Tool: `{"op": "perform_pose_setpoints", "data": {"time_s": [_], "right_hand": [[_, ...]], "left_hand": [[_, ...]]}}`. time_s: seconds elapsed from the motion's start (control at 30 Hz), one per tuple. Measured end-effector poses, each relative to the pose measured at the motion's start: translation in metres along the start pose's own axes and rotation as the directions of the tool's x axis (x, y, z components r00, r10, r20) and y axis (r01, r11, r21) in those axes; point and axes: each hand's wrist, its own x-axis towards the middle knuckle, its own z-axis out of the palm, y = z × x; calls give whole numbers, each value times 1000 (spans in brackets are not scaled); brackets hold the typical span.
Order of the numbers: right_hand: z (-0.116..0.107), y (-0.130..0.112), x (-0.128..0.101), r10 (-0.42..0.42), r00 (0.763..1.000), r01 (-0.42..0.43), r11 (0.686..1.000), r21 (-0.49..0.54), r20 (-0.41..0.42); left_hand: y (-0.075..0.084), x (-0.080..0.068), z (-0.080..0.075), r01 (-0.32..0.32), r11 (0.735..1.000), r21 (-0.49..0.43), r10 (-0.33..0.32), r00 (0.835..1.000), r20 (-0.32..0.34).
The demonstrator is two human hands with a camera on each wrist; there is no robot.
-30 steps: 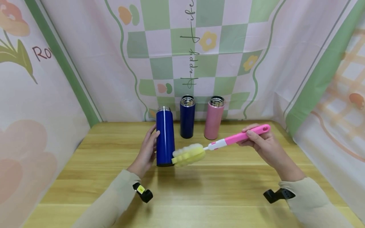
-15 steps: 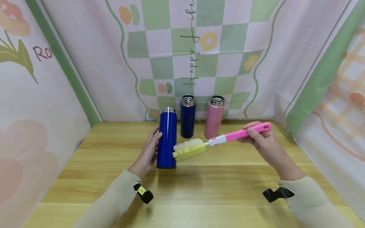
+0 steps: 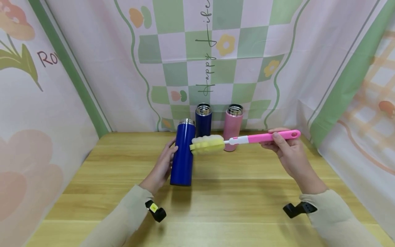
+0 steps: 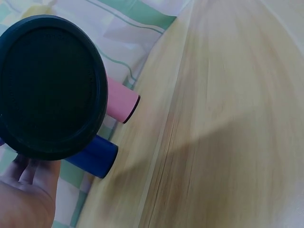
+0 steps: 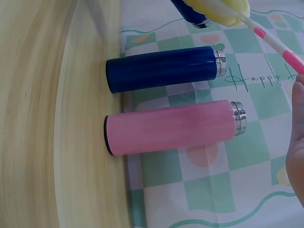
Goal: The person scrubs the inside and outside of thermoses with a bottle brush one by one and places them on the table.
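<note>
The nearest bottle [image 3: 182, 157] is vivid blue with a silvery neck [image 3: 187, 121]; the bottle behind it [image 3: 203, 125] is navy, and the third bottle [image 3: 233, 124] pink. The brush [image 3: 245, 139] pairs a hot-pink handle [image 3: 259, 138] with a white collar [image 3: 240, 140] and a yellow-and-white sponge [image 3: 208, 144]. Green-and-white checks cover the backdrop [image 3: 222, 72] (yellow flowers [image 3: 220, 45] dot them), the table [image 3: 222, 206] is honey-coloured wood grain, the sleeves [image 3: 333, 212] beige.

Forward-down head view, close wrist views, held bottle [image 3: 182, 161] shared
</note>
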Motion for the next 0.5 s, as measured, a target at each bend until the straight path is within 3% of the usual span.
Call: {"op": "perform_pose_setpoints", "data": {"time_s": [0.33, 0.5], "right_hand": [[1, 0, -1, -19, 999, 18, 1000, -10, -44], [-1, 1, -1, -52, 998, 53, 996, 65, -25]], "left_hand": [[-6, -1, 0, 19, 999, 25, -19, 1000, 10], [-7, -1, 1, 24, 996, 81, -24, 1000, -2]]}}
